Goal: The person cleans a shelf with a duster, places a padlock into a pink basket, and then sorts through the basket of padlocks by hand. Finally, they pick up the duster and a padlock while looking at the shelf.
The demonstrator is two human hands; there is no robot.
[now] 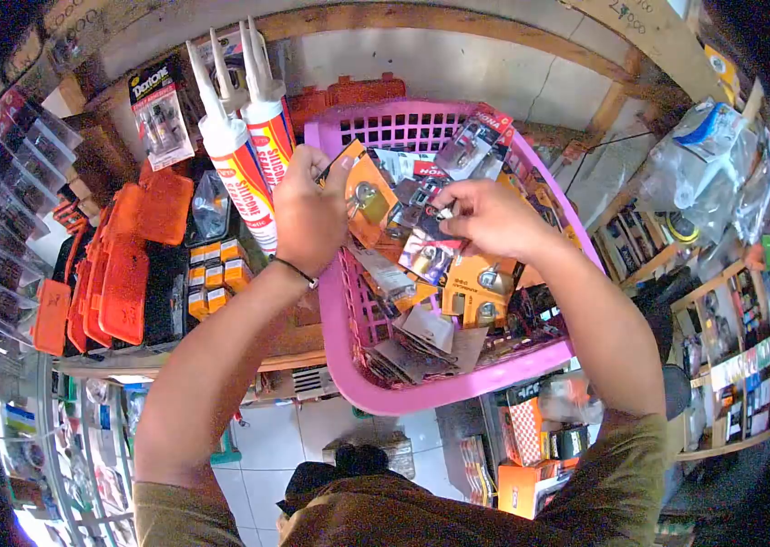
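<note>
A pink plastic basket [385,398] full of carded packages stands before me. My left hand [310,211], with a dark band at the wrist, is at the basket's left rim and pinches an orange card pack [369,195] with a round padlock-like item. Over the middle of the basket, my right hand [485,219] has its fingers closed on a small blister pack [428,252]. Below it lie more orange packs [479,287]. A red-and-white pack [476,144] rests near the back right corner, and grey-brown cards [426,342] lie at the front.
Silicone sealant tubes [237,173] stand left of the basket, beside a hanging Dextone pack [162,114]. Orange cases [125,273] and small orange boxes [218,276] sit farther left. Shelves of goods [731,356] and plastic-wrapped items [704,155] are at the right.
</note>
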